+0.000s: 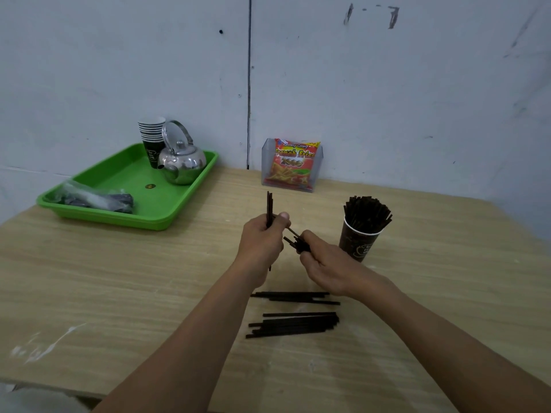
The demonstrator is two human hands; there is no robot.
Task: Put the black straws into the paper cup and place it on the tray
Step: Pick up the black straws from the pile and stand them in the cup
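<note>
**Straws half sorted, cup not on the tray yet**

While both hands are busy over the middle of the surface [89, 278], the paper cup [359, 244] stands upright just to the right of them, already stuffed with black straws that fan out of its mouth. The left hand [262, 242] has its fingers closed around a few straws [269, 208] held almost upright, tips pointing to the far side. The right hand [325, 263] pinches a short bunch [298, 244] whose long axis slants toward the far left, toward the left hand, so it looks like the two bunches are being merged or evened up.

The cup is nearer the right hand, near its knuckles, so my guess is that hand does the dropping in; the straws would need tipping upright first, as the cup mouth faces up.

Two more loose piles [293, 323] lie flat on the near side, between the forearms, long axis running left to right. The green tray [190, 201] sits well apart at the far left, with a kettle [182, 163], stacked cups [152, 138] and a plastic bag on it.
</note>
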